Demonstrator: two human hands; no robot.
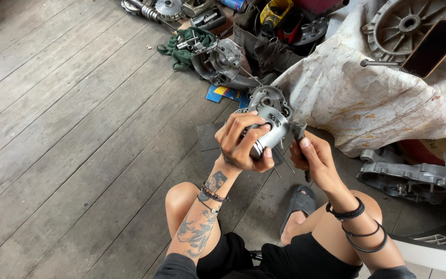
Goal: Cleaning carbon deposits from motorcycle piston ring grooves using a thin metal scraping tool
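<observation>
My left hand (239,143) is wrapped around a silver metal piston (270,135), holding it up over the wooden floor in front of my knees. My right hand (313,157) grips a dark slim tool (299,132) whose upper end meets the piston's right side; its lower end sticks out below my fingers. Just behind the piston lies a round grey engine part (269,97) on the floor.
A stained white cloth (357,98) covers a bulky object at right, with a metal wheel hub (409,23) and a phone (434,47) on top. Engine casings (223,64), a green rag (184,44) and tools crowd the back. Another grey casing (414,181) lies at right. Grey sandal (299,204) on my foot.
</observation>
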